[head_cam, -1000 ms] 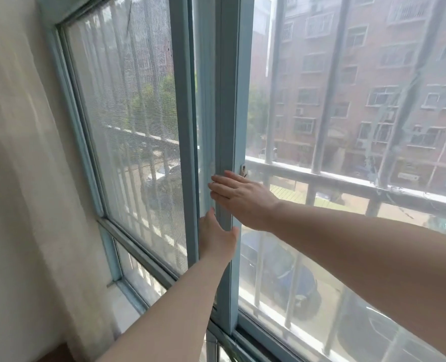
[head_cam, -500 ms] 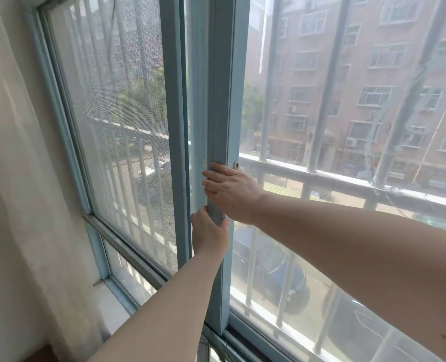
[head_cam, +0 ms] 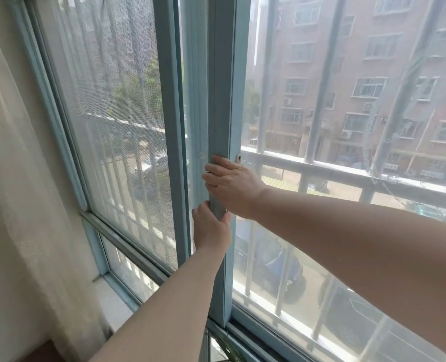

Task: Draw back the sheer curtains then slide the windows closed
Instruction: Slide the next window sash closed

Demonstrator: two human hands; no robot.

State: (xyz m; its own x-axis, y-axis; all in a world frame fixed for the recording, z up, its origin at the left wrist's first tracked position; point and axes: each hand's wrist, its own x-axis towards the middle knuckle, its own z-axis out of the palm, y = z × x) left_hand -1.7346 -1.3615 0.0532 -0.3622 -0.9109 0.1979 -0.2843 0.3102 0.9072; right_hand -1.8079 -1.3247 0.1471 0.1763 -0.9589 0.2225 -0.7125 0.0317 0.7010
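While both your arms reach in from the lower right, head view: your left hand (head_cam: 211, 228) grips the pale blue sliding window frame (head_cam: 220, 100) from below, fingers curled round its upright edge. Your right hand (head_cam: 229, 182) sits just above, touching the left, fingers wrapped over the same stile beside a small latch (head_cam: 238, 158). A narrow gap separates this stile from the mesh screen panel (head_cam: 107, 100). Sheer curtain (head_cam: 13, 178) hangs drawn at far left. Outside: railing bars (head_cam: 323, 79), brick apartment block (head_cam: 373, 61).
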